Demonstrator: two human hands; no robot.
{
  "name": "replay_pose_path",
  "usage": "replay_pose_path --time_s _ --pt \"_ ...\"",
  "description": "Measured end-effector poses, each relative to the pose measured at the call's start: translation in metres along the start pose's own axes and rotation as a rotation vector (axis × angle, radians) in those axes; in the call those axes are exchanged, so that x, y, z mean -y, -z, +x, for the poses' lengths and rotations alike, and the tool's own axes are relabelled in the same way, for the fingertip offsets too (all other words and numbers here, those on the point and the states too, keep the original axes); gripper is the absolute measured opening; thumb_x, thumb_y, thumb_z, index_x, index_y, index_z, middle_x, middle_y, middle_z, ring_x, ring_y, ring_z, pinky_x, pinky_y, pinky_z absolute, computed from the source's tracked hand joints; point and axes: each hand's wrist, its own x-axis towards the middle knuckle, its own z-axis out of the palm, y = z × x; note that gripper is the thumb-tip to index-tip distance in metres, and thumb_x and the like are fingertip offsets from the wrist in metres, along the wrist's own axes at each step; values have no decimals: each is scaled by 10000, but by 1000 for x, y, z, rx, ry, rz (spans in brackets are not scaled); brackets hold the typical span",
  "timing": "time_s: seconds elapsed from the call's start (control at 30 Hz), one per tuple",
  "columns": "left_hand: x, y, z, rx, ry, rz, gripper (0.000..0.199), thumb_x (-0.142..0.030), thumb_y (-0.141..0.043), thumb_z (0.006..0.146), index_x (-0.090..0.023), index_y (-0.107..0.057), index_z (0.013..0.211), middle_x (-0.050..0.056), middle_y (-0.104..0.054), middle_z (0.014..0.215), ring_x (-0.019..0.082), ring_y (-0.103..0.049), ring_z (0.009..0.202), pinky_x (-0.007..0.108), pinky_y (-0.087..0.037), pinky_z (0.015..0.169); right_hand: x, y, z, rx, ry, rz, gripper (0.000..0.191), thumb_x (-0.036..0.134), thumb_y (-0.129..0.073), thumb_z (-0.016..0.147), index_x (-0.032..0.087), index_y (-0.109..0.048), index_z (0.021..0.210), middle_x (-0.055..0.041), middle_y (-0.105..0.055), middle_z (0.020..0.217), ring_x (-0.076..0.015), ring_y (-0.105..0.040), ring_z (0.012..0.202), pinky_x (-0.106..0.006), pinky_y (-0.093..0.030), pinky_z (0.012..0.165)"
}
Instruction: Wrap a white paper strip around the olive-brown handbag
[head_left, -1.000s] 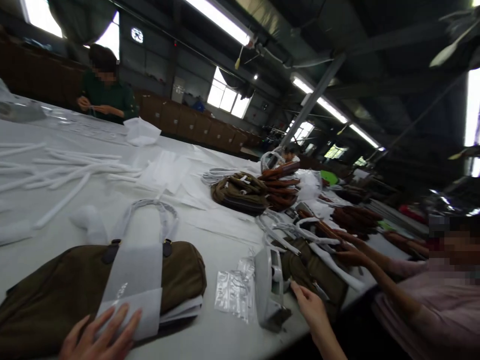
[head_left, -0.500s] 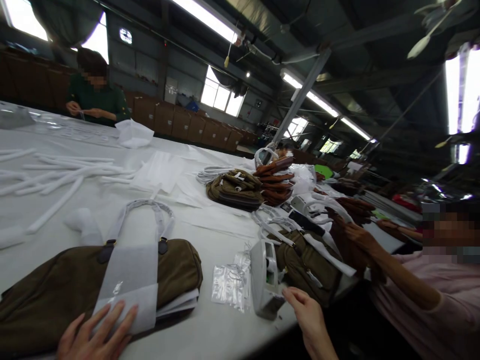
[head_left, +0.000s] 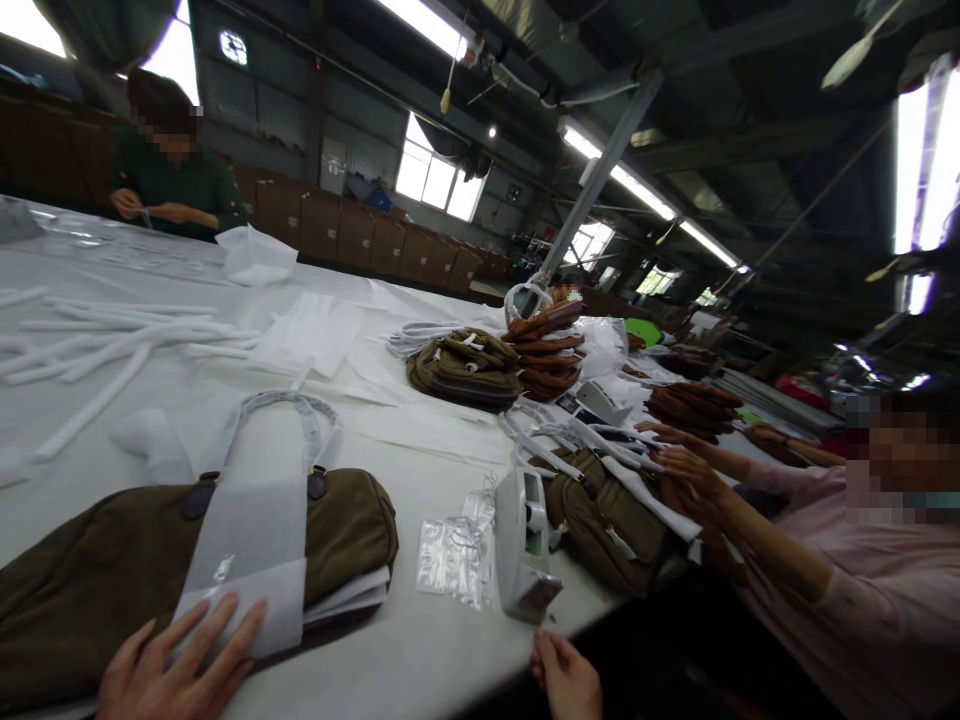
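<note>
An olive-green handbag (head_left: 90, 560) lies on the white table at the left, its handles (head_left: 264, 402) sleeved in white wrap. Around its middle runs a white foam sheet (head_left: 247, 530), and my left hand (head_left: 176, 665) rests flat on the sheet's lower part, fingers spread. At the table's front edge is my right hand (head_left: 568, 678), just below a white tape dispenser (head_left: 517, 560) and apart from it. Its thumb and fingertips are pinched together; whatever they hold is too small to make out. Small clear plastic packets (head_left: 450, 555) lie left of the dispenser.
Another olive bag (head_left: 607, 525) lies right of the dispenser, beside a co-worker in a pink top (head_left: 847, 560). Behind are stacked olive (head_left: 465, 375) and brown bags (head_left: 551, 360). White foam strips (head_left: 112, 330) and sheets (head_left: 307, 335) cover the left back. Another person (head_left: 176, 185) sits across the table.
My right hand has moved from the dispenser's front end down and left, toward the table edge. My left hand stays on the foam sheet. The co-worker's hands have shifted over the bags.
</note>
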Motion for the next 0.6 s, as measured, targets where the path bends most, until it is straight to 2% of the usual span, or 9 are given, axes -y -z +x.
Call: replay_pose_path --time_s 0.07,0.13,0.2,0.3,0.4,0.5,0.6 --pt "-1 6 4 12 -56 71 459 -273 -532 842 -395 -521 1284 28 -630 1230 308 -523 1098 551 -278 1010 1 1 -11 56 66 -64 577 747 -609 583 182 -693 668 -35 -626 556 -224 -604 556 -306 -500 552" --pt "-2 13 9 62 -68 106 424 -285 -528 851 -387 -545 1263 31 -624 1238 298 -529 1099 547 -268 1026 17 -1 -23 176 181 -112 507 681 -590 693 191 -699 755 -29 -635 620 -212 -605 616 -288 -496 601" --pt "-4 19 15 93 -59 104 390 -313 -527 866 -398 -558 1245 23 -626 1233 280 -538 1091 536 -250 1044 46 -9 -32 343 320 -175 421 602 -555 791 203 -689 786 -18 -617 640 -190 -585 634 -265 -471 601" --pt "-12 25 21 80 14 34 348 -409 -537 878 -397 -579 1224 27 -633 1216 268 -536 1094 526 -220 1070 101 -35 -37 615 547 -281 363 514 -508 870 214 -667 741 -13 -612 652 -173 -571 644 -252 -446 611" --pt "-21 29 27 52 117 -39 359 -463 -567 863 -379 -592 1212 39 -630 1212 267 -509 1140 524 -199 1092 158 -74 -35 914 782 -383 323 442 -486 911 225 -680 770 -17 -650 712 -165 -588 686 -249 -440 661" --pt "-23 31 33 52 111 -12 398 -436 -617 844 -384 -568 1235 33 -625 1213 257 -498 1151 513 -199 1100 212 -128 -33 1209 1024 -523 289 370 -472 934 231 -706 835 -15 -664 757 -148 -595 718 -229 -427 683" --pt "-21 32 36 54 97 33 416 -418 -634 838 -382 -558 1245 38 -615 1217 252 -501 1139 515 -206 1098 261 -187 -40 1396 1307 -727 229 292 -510 915 232 -724 860 -2 -672 788 -133 -593 718 -207 -411 664"
